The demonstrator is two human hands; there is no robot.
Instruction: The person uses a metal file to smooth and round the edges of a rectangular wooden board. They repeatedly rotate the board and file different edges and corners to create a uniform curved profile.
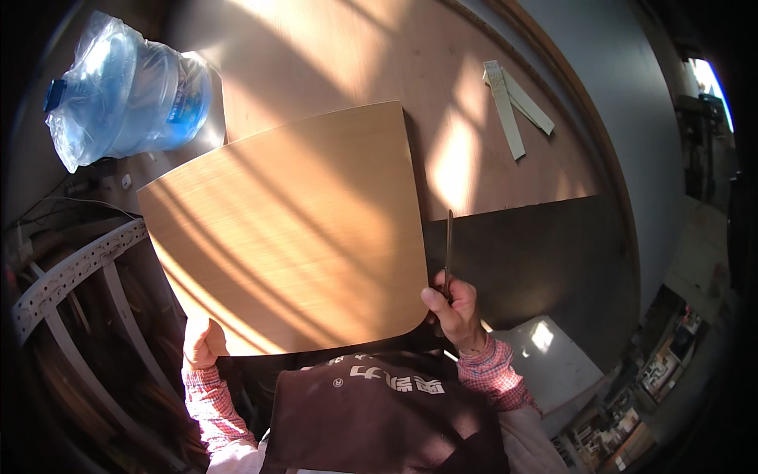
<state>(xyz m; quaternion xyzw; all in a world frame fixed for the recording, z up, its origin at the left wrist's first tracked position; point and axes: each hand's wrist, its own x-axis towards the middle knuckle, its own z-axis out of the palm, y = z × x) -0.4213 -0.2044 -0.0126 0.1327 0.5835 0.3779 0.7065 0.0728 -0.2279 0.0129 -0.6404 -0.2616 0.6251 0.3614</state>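
Observation:
A wood-grain sheet [292,237], light brown with a rounded near-right corner, spreads out in front of me. At its near-left corner my left hand [201,341] grips the edge; most of its fingers are hidden beneath. Beside the sheet's right edge, close to the rounded corner, my right hand [456,310] is closed on a thin, long metal tool [449,245]. The tool points away from me, seen almost edge-on, so its exact kind cannot be made out. Whether the right hand touches the sheet too is unclear.
A wooden board [332,55] lies beyond the sheet, with pale strips [505,110] on its right part. A dark surface [537,268] is at right. A plastic-wrapped blue water jug [134,95] lies far left, above a perforated metal frame [79,268]. A pale panel [553,355] sits near my right forearm.

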